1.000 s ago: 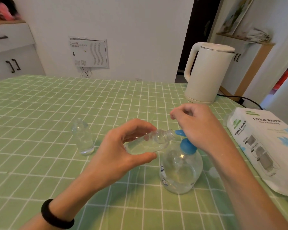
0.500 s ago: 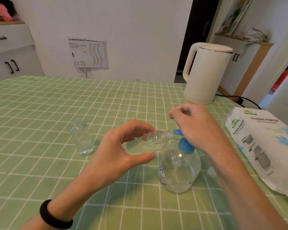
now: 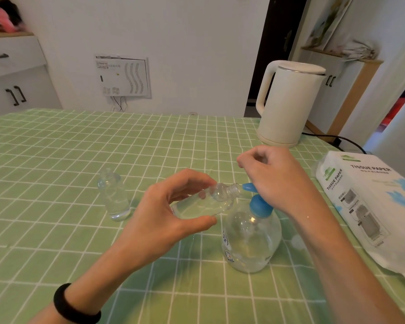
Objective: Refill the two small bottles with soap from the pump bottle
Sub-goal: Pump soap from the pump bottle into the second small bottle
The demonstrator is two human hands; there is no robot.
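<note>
My left hand (image 3: 164,220) grips a small clear bottle (image 3: 204,204), tilted almost flat, its open neck right at the blue nozzle of the pump bottle (image 3: 250,239). The pump bottle is round and clear with a blue collar, and stands on the green checked tablecloth (image 3: 56,160). My right hand (image 3: 278,178) presses down on the pump head, which it hides; its fingers are curled in a loose fist above. A second small clear bottle (image 3: 114,197) stands upright to the left, without a cap, with clear liquid in it.
A white electric kettle (image 3: 288,106) stands at the back right with its cord trailing off the table. A pack of tissue paper (image 3: 372,206) lies along the right edge. White cabinets stand behind the table on the left.
Both hands and the bottles keep almost the same pose. The view has shifted only slightly.
</note>
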